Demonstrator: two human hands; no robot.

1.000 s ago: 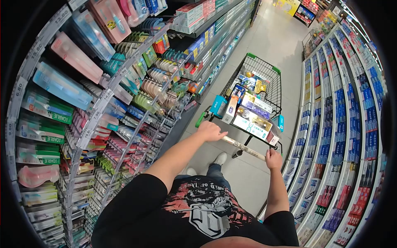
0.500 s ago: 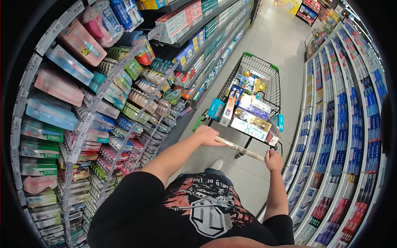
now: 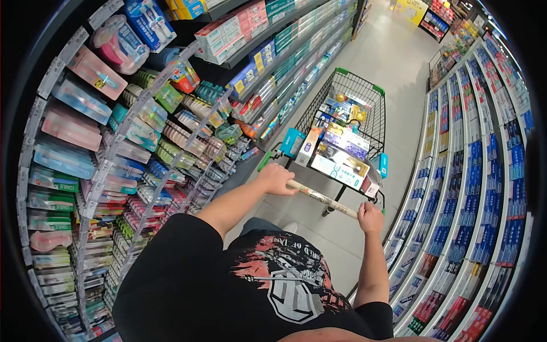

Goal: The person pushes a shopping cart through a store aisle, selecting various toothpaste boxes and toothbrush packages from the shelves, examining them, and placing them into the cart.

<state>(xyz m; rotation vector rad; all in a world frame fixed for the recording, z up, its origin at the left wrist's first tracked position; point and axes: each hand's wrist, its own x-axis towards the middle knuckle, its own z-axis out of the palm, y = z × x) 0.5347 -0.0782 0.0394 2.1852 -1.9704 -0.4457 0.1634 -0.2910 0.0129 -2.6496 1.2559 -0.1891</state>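
Note:
Both of my hands are closed around the pale, printed handle bar (image 3: 322,198) of a shopping cart. My left hand (image 3: 276,180) grips its left end, beside a green end piece. At the other end is my right hand (image 3: 370,217), fingers wrapped over the bar. Ahead of the handle, the black wire cart (image 3: 374,128) with green corners holds several boxed goods, among them a white box (image 3: 337,169) and a purple-and-white box (image 3: 348,141). Blue panels (image 3: 293,142) flank the cart near the handle. The lower goods are partly hidden.
On the left, close by, racks of packaged toothbrushes (image 3: 74,126) and boxed goods (image 3: 228,35) line the aisle. Long curved-looking shelves of small boxes (image 3: 473,154) run along the right. Pale tiled floor (image 3: 393,43) stretches ahead towards a yellow display (image 3: 409,9).
The cart and I have moved slightly forward along the aisle; the left racks have slid left and down in view. My shoe has drawn back under my shirt. Both hands keep their grip.

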